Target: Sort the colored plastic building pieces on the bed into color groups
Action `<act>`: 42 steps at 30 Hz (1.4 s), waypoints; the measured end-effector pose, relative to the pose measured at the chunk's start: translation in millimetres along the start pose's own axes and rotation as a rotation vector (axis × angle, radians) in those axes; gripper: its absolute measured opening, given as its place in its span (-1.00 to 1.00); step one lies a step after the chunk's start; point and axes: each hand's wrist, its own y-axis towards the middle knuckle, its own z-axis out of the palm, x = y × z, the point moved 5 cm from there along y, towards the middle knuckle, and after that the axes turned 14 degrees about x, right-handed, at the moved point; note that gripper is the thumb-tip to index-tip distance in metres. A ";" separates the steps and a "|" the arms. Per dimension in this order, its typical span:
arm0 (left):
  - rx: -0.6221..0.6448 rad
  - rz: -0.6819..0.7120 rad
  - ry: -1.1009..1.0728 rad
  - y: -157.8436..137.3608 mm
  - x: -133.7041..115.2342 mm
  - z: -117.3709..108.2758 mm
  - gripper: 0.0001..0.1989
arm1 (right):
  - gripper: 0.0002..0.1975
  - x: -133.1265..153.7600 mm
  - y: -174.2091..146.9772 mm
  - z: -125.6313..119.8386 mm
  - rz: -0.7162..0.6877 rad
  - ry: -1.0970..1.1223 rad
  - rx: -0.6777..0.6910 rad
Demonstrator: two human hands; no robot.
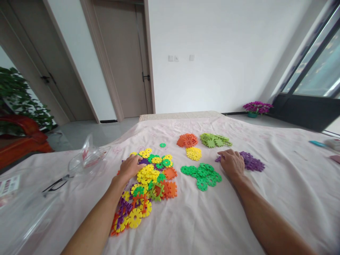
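Note:
My left hand (130, 168) reaches into a mixed heap of plastic linking pieces, its fingers closed at a purple square piece (143, 161). Around it lie yellow notched discs (147, 174), green discs (158, 165) and orange square pieces (170, 173). On the right, my right hand (232, 162) bends its fingers down over a purple piece (218, 159), at the left side of a purple pile (252, 162). The palm hides part of that pile. Nearby are separate piles of green discs (203, 173), yellow discs (193, 153), orange squares (187, 140) and light green squares (214, 140).
One green disc (162, 145) lies alone behind the mixed heap. Clear plastic packaging (89, 156) and black-framed glasses (57, 184) are at the left. A blue item (317, 143) rests far right. A wrinkled pale pink cloth (186, 219) covers the surface.

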 end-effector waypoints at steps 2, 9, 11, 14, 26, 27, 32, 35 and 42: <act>0.001 -0.021 -0.059 3.6 4.1 1.1 -0.69 | -0.72 -1.3 0.5 1.3 -0.001 0.016 -0.004; -0.033 0.008 -0.445 15.8 23.1 12.5 -0.64 | -0.71 -2.9 0.0 0.2 -0.006 0.062 -0.035; -0.114 0.040 -0.569 13.2 23.0 6.8 -0.69 | -0.70 -0.5 -0.2 -3.2 -0.017 0.084 -0.058; -0.223 0.114 -0.696 2.5 9.3 -7.7 -0.70 | -0.69 12.5 -0.1 -9.6 -0.089 0.216 -0.094; 0.005 0.444 -0.805 -61.3 -136.3 5.0 -0.83 | -0.59 170.8 -64.7 -48.9 -0.623 1.052 0.463; 0.036 0.453 -0.803 -66.4 -142.8 8.5 -0.84 | -0.64 176.5 -69.0 -48.1 -0.646 1.060 0.491; 0.007 0.492 -0.390 -100.6 -142.3 17.2 -0.51 | -0.71 149.0 -47.7 -31.5 -0.481 0.886 0.327; -0.027 0.540 0.036 -126.8 -123.7 25.5 -0.35 | -0.68 97.9 -17.1 -26.5 -0.231 0.678 0.155; -0.036 0.691 0.364 -141.7 -85.5 38.6 -0.31 | -0.62 -16.8 10.9 -19.6 0.275 0.250 0.036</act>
